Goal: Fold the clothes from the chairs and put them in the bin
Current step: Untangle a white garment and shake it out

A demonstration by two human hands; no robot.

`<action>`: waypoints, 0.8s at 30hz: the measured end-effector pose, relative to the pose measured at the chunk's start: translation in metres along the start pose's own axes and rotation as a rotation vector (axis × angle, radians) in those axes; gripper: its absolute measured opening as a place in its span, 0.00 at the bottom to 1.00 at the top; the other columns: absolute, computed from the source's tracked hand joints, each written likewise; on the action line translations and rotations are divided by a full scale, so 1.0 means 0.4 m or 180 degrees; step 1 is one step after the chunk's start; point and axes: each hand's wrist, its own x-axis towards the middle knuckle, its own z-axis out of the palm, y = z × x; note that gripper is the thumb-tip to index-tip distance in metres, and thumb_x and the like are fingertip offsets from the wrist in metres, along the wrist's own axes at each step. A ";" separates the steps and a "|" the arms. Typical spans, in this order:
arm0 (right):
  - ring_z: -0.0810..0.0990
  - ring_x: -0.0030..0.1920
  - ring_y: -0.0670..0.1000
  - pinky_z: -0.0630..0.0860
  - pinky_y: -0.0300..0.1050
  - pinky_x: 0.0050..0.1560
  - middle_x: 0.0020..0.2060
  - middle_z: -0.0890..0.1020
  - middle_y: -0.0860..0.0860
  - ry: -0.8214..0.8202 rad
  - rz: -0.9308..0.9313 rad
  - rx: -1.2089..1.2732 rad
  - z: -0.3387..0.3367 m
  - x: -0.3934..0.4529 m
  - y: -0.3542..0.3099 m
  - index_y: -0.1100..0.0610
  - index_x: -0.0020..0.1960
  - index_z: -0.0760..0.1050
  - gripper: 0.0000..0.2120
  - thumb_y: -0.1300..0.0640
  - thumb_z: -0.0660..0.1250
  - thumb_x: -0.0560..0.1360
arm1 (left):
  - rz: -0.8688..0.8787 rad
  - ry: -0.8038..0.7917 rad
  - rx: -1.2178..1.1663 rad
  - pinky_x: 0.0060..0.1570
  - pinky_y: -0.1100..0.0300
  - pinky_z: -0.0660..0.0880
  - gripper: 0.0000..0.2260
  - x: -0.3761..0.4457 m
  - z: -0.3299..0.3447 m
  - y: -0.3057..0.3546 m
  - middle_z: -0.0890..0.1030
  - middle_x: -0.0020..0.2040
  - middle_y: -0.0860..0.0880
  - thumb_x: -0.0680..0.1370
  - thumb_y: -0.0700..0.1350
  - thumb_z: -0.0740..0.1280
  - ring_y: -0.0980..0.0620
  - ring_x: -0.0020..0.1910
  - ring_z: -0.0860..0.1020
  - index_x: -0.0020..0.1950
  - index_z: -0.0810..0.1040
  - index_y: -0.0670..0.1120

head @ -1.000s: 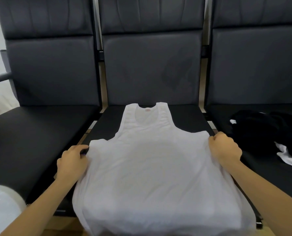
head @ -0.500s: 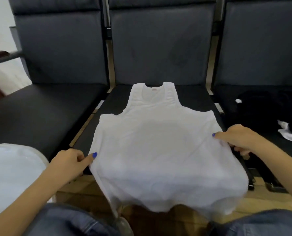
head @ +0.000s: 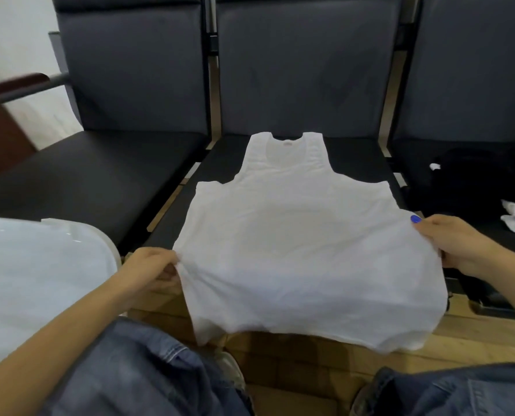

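A white sleeveless vest (head: 304, 244) lies spread flat on the middle chair seat (head: 220, 163), neck towards the backrest, its hem hanging over the seat's front edge. My left hand (head: 151, 268) pinches the vest's left side edge near the seat front. My right hand (head: 454, 241) grips the right side edge, thumb on top of the cloth. A white bin (head: 39, 283) stands at the lower left beside my left arm.
A pile of black and white clothes (head: 484, 187) lies on the right chair seat. The left chair seat (head: 85, 181) is bare. An armrest (head: 12, 85) juts out at the far left. My knees in jeans (head: 148, 376) and the wooden floor are below.
Both hands have slid down the vest's sides from the armholes towards the hem. The view has tipped downward, bringing the bin and my knees into sight.
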 end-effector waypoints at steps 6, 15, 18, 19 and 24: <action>0.73 0.37 0.56 0.70 0.46 0.35 0.38 0.74 0.60 0.0201 -0.0131 -0.0646 -0.005 0.004 0.002 0.65 0.43 0.71 0.15 0.53 0.60 0.81 | -0.0619 -0.0403 -0.1588 0.34 0.58 0.82 0.07 -0.005 -0.028 0.006 0.79 0.44 0.43 0.80 0.39 0.58 0.47 0.43 0.78 0.52 0.75 0.41; 0.73 0.36 0.56 0.71 0.47 0.33 0.37 0.74 0.59 -0.0093 0.0169 -0.0770 -0.014 -0.024 -0.009 0.63 0.42 0.69 0.12 0.57 0.62 0.80 | -0.0484 -0.0273 -0.1307 0.35 0.58 0.81 0.10 0.010 -0.037 -0.005 0.83 0.53 0.44 0.79 0.45 0.65 0.46 0.50 0.80 0.57 0.79 0.42; 0.73 0.35 0.55 0.71 0.47 0.33 0.37 0.74 0.58 0.0018 0.0205 -0.0501 -0.016 -0.021 -0.009 0.62 0.42 0.71 0.11 0.57 0.60 0.81 | -0.0465 -0.0369 -0.1635 0.42 0.53 0.79 0.10 0.019 -0.044 -0.005 0.82 0.52 0.45 0.80 0.46 0.62 0.47 0.52 0.79 0.56 0.79 0.45; 0.73 0.35 0.55 0.71 0.47 0.34 0.37 0.75 0.58 0.0046 0.0221 -0.0391 -0.017 -0.018 -0.008 0.61 0.42 0.71 0.11 0.57 0.60 0.81 | -0.0420 -0.0354 -0.1700 0.43 0.53 0.78 0.09 0.021 -0.045 -0.005 0.82 0.51 0.46 0.80 0.46 0.62 0.47 0.51 0.79 0.55 0.79 0.45; 0.75 0.41 0.59 0.73 0.48 0.39 0.45 0.76 0.62 0.0300 0.0162 -0.0467 -0.016 0.013 0.008 0.62 0.52 0.72 0.10 0.55 0.58 0.82 | -0.0073 0.0253 -0.1042 0.42 0.56 0.74 0.11 0.020 -0.037 -0.016 0.76 0.42 0.43 0.82 0.45 0.59 0.47 0.42 0.75 0.42 0.73 0.42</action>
